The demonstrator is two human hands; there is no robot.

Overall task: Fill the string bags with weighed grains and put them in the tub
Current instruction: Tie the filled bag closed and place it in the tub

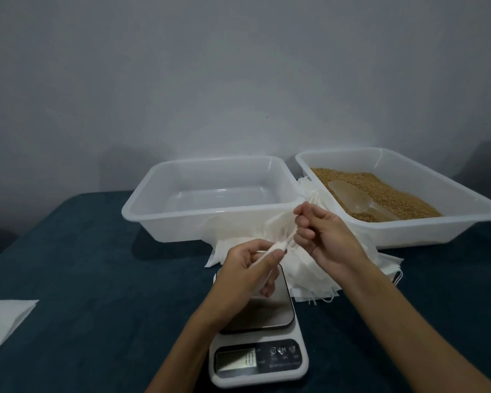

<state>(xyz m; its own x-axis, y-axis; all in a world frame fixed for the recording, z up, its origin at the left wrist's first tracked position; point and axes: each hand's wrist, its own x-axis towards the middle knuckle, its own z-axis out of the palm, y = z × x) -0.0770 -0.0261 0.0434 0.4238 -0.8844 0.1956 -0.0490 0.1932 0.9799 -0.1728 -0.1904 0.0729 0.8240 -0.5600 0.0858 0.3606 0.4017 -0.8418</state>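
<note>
Above the scale (257, 351), both hands work on one small white string bag (277, 246). My left hand (248, 272) pinches the bag's gathered top, and my right hand (322, 236) pinches its drawstring just beyond. A heap of white string bags (309, 282) lies between the two tubs and behind the scale. The left tub (210, 215) is translucent white with nothing in it. The right tub (403, 222) holds brown grains (380, 191) with a clear plastic scoop (352, 194) lying on them.
The scale's steel platform (272, 310) sits partly under my left wrist, its display lit. A white sheet (3, 319) lies at the table's left edge. The dark teal tablecloth (97, 279) covers the table; a grey wall stands close behind the tubs.
</note>
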